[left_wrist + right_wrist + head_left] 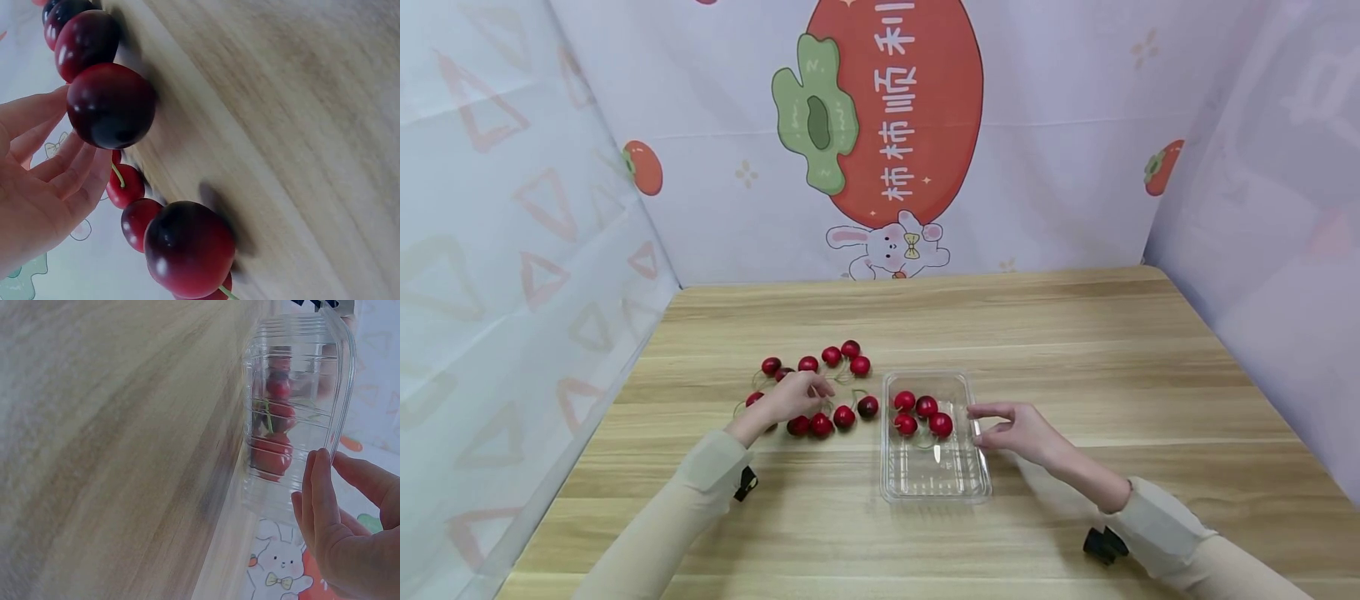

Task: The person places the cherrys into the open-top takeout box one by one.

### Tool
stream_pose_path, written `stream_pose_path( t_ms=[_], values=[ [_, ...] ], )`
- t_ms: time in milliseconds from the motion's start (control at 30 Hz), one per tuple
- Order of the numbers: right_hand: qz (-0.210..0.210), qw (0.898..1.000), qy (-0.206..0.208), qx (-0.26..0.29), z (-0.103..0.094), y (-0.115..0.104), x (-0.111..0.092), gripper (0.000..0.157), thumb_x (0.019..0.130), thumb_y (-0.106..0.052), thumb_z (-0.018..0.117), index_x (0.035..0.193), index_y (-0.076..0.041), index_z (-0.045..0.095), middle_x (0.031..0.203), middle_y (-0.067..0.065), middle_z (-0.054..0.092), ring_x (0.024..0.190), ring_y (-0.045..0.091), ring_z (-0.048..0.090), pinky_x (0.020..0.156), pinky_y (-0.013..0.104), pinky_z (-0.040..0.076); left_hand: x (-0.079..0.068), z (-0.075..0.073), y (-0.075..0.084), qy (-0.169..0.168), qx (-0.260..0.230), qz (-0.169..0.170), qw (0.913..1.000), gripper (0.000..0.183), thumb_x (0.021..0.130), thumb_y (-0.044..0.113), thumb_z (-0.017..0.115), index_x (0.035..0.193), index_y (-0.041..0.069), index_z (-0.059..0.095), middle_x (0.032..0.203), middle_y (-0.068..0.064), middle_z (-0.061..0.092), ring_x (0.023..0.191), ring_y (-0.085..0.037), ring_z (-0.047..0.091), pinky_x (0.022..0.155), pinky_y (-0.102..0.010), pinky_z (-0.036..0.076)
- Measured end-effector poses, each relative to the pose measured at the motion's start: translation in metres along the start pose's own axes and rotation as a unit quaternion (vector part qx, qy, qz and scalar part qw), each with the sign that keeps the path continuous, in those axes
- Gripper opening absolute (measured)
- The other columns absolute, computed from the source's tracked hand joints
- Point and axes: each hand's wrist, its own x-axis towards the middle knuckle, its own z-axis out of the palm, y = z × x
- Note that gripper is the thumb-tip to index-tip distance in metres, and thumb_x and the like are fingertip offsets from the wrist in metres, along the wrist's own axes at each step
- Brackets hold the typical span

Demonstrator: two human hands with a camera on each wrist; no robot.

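My left hand (797, 394) hovers among loose red cherries (844, 417) on the left of the table. Its fingers are loosely bent, close to the stems. In the left wrist view, a dark cherry (111, 106) overlaps the fingertips and hides part of them. A clear plastic box (932, 479) stands near the middle, with several cherries (940, 425) in its far half. At the box's right rim, my right hand (1022, 433) touches with thumb and fingertips held apart. The right wrist view has those fairly straight fingers (324, 487) against the rim.
The loose cherries, some with green stems, spread left of the box on a wooden table (1075, 350). Printed cloth (1045, 192) hangs behind the table and along both sides. A black strap piece (1105, 546) is by the right wrist.
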Motion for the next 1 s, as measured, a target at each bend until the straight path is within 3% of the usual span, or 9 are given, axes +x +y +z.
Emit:
stream_pose_path(
  t_ms=[433, 1000],
  values=[
    [-0.01, 1.0, -0.007, -0.009, 0.0, 0.002, 0.0, 0.053, 0.079, -0.01, 0.064, 0.123, 0.012, 0.043, 0.122, 0.028, 0.047, 0.083, 0.02, 0.063, 0.074, 0.024, 0.049, 0.006, 0.004, -0.007, -0.013, 0.016, -0.005, 0.9998, 0.018, 0.077, -0.003, 0.057, 0.093, 0.002, 0.064, 0.082, -0.003, 0.061, 0.073, -0.012, 0.054, 0.065, -0.026, 0.047],
    [-0.007, 1.0, -0.002, -0.019, -0.001, 0.0, 0.0, 0.054, 0.078, -0.014, 0.066, 0.123, 0.009, 0.045, 0.122, 0.025, 0.049, 0.082, 0.016, 0.063, 0.078, 0.027, 0.048, 0.013, 0.009, -0.013, -0.015, 0.045, 0.008, 0.9988, 0.008, 0.077, 0.002, 0.064, 0.085, 0.004, 0.066, 0.078, -0.002, 0.062, 0.07, -0.009, 0.054, 0.063, -0.025, 0.046]
  ],
)
